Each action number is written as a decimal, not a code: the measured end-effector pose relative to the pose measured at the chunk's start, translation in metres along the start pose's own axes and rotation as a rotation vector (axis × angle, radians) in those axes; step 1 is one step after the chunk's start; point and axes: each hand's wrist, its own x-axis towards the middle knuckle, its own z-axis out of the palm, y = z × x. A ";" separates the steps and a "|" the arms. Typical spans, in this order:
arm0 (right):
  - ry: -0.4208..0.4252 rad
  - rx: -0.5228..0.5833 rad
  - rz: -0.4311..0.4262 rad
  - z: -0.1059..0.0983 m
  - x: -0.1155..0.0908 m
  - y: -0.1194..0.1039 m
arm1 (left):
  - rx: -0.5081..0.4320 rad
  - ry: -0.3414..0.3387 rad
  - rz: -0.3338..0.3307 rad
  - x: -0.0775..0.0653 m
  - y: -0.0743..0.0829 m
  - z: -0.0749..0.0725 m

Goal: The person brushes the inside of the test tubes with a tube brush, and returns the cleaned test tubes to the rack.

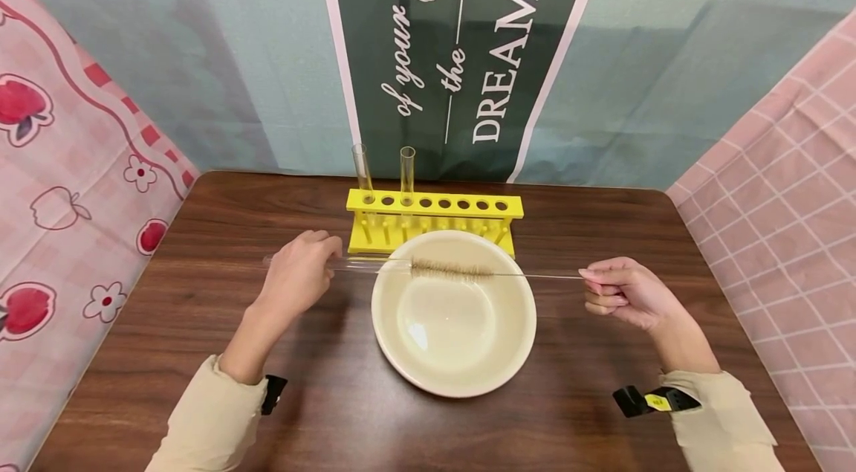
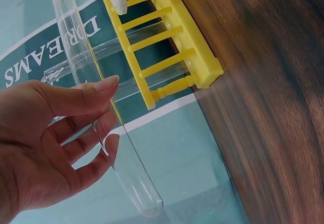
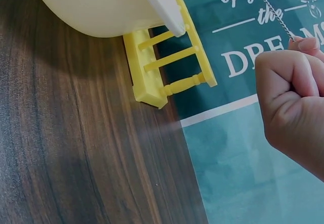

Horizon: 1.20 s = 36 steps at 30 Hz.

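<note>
My left hand (image 1: pixel 302 271) grips a clear glass test tube (image 2: pixel 132 176) lying sideways, its rounded end pointing left and its mouth toward the right. The fingers and thumb wrap round the tube's middle in the left wrist view. A test tube brush (image 1: pixel 451 270) with tan bristles is level with the tube, its bristle tip right at the tube's mouth. My right hand (image 1: pixel 631 292) pinches the twisted wire handle (image 3: pixel 273 12) of the brush near its end. Both tube and brush are held above a cream basin (image 1: pixel 455 380).
Behind the basin stands a yellow test tube rack (image 1: pixel 435 203) with two clear tubes upright in its left part, one a tall test tube (image 1: pixel 407 167). The brown wooden table (image 1: pixel 568 412) meets a hanging cloth (image 1: pixel 267 85) at its back edge.
</note>
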 end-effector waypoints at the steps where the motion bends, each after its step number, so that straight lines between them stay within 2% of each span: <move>1: 0.005 -0.001 0.002 0.000 0.000 0.000 | -0.001 0.001 0.002 0.000 0.000 0.000; 5: 0.033 -0.015 0.007 0.000 0.001 0.002 | -0.013 -0.005 0.012 0.000 0.000 0.001; 12: 0.036 -0.054 0.002 0.002 0.003 0.002 | -0.034 -0.035 0.022 -0.001 0.002 0.000; 18: 0.114 -0.121 0.002 0.005 0.001 0.002 | -0.068 -0.057 0.020 -0.002 0.002 -0.002; 22: 0.150 -0.186 0.008 0.005 0.000 0.002 | -0.082 -0.068 0.019 -0.002 0.003 -0.003; 26: 0.137 -0.242 0.002 0.006 0.001 0.002 | -0.090 -0.086 0.025 -0.001 0.004 -0.004; 31: 0.131 -0.366 0.000 0.008 0.005 0.003 | -0.122 -0.114 0.054 0.002 0.007 -0.003; 36: 0.182 -0.487 0.018 0.010 0.007 0.004 | -0.179 -0.151 0.053 0.005 0.007 -0.004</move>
